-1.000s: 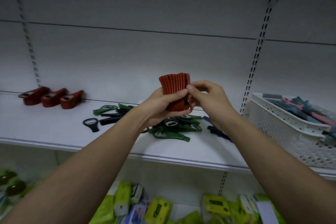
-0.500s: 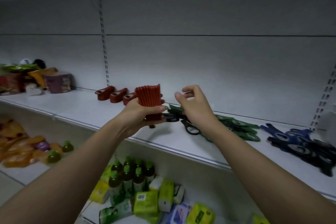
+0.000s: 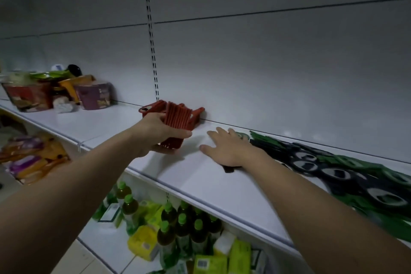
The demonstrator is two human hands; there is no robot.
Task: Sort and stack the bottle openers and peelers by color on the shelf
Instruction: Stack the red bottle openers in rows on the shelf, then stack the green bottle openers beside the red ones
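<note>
our left hand grips the red stack; right hand lies flat, fingers spread. we should seat it squarely against the far red openers.

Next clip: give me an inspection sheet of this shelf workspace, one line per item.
Surface: white shelf, bare patch between the hands.
Job's things: red stack gripped near red openers at the back wall; green and black openers piled on the right, blurred.
Clutter: food tubs far left.
Grippers: left hand grips the stack; right hand flat, fingers spread.
Cables: nothing seen.
Surroundings: bottles and packets on the lower shelf.
</note>
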